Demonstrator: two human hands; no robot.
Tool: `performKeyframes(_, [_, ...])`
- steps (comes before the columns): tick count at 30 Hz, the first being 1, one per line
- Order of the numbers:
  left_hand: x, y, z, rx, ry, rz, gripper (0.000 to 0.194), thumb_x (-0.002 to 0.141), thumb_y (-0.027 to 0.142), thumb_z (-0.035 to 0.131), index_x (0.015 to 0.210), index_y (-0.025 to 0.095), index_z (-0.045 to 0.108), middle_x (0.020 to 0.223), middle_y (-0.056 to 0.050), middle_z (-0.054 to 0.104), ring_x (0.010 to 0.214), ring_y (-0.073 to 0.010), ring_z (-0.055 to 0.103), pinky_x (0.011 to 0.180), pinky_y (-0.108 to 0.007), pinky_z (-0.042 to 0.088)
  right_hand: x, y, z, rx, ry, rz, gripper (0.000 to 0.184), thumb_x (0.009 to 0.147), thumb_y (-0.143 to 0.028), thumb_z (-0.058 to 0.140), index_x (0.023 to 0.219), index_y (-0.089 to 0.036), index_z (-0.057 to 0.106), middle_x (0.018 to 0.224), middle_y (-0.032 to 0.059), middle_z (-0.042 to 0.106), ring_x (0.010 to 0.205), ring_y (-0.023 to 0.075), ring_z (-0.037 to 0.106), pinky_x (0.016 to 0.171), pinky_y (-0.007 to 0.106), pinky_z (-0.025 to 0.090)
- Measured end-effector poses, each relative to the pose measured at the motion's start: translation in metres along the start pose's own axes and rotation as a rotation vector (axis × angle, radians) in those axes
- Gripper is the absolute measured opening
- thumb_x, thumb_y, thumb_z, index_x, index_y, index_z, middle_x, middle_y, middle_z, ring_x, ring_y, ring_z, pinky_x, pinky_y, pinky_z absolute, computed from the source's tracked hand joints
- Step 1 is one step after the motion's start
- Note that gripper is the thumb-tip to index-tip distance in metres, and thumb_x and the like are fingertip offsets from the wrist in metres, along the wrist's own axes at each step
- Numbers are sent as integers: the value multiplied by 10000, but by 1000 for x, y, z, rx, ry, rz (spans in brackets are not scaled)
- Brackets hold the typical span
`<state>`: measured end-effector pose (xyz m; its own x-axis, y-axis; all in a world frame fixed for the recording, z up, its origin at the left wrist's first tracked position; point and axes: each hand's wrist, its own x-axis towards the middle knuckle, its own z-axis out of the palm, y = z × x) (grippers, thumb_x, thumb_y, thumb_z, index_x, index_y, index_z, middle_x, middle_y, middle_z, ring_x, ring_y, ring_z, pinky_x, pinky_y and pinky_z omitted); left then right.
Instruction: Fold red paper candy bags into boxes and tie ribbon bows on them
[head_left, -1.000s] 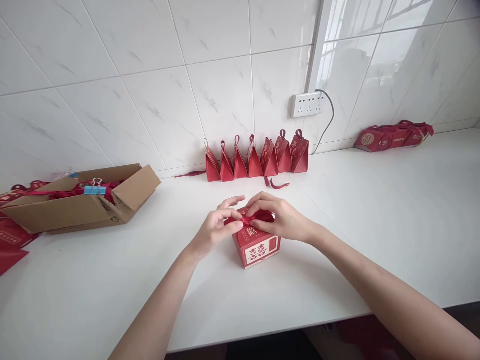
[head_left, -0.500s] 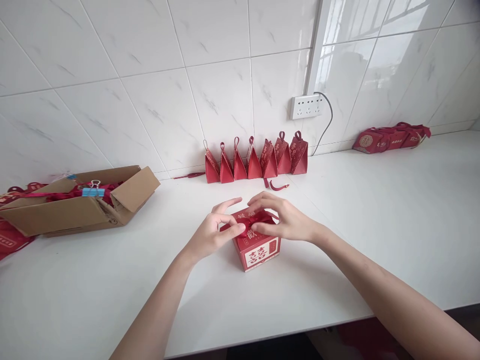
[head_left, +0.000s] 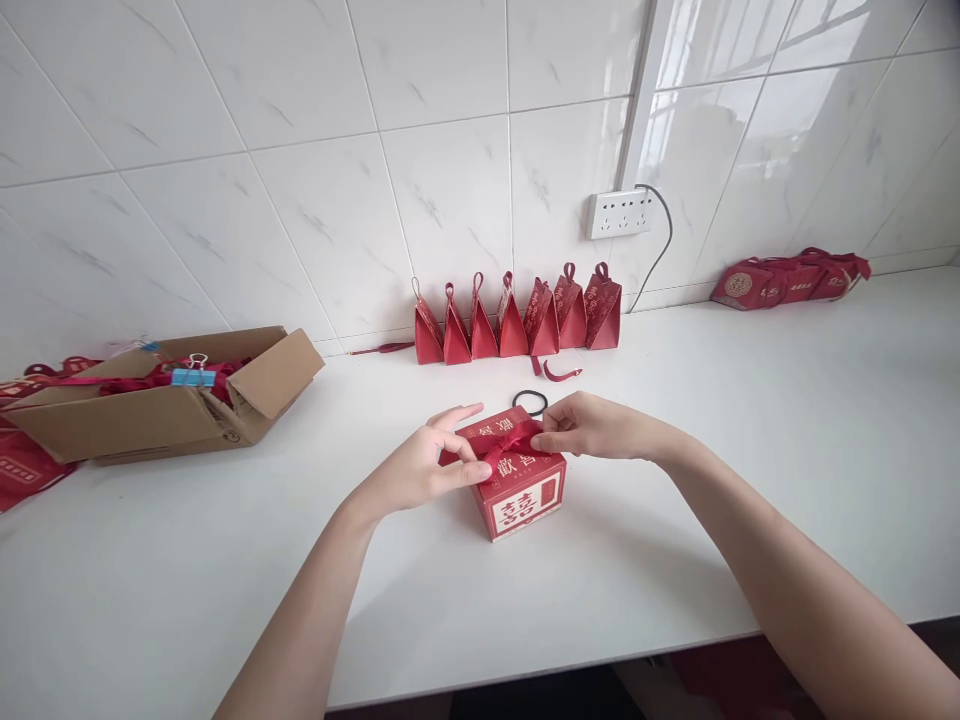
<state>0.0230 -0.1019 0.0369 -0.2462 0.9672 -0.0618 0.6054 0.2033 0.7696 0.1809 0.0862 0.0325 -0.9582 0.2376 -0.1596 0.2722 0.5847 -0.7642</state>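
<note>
A small red gift box with white printed characters stands on the white counter in front of me. A red ribbon runs across its top. My left hand pinches the ribbon's left end at the box's near left corner. My right hand pinches the ribbon's other end at the box's right side. The two hands are apart, with the ribbon stretched between them. A black hair tie lies just behind the box.
Several folded red boxes line the tiled wall, with a loose ribbon before them. An open cardboard box holding ribbons and a blue clip sits far left. More red boxes lie far right. A wall socket has a cable plugged in.
My hands have drawn apart over the box top, pulling the ribbon ends outward. My right hand moved right, uncovering the black hair tie behind the box.
</note>
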Motion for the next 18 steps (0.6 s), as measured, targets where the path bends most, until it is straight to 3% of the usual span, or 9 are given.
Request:
performKeyframes(6, [-2,-3,-7,10,-72,-19,306,718,528,637,680,225,664,1477,26,263,1386,-295,162,1089,-462,273,2,4,-7,119,-102,-82,348,758,-444,578,581,-176,442,585,-31,435,566,97,368,515,243,271])
performKeyframes(10, [-2,-4,-7,-13,-75,-15,301,721,519,640,684,220,660,1475,16,269,1382,-287,182,1087,-447,282,1,4,-8,157,-110,-109,346,768,-478,568,639,-169,483,632,-16,461,628,114,425,590,254,333])
performKeyframes(14, [0,-3,-2,-47,-63,-3,312,733,510,625,660,207,646,1464,-4,295,1382,-295,181,1084,-453,289,3,5,-4,130,-94,-82,379,735,-518,597,632,-169,490,606,-26,436,581,105,385,531,249,287])
performKeyframes(18, [1,-3,0,-89,-37,13,308,752,484,611,630,201,611,1437,-13,341,1368,-290,226,1083,-454,294,5,5,-2,173,-81,-80,334,726,-449,615,600,-176,470,598,-41,401,570,95,337,514,246,246])
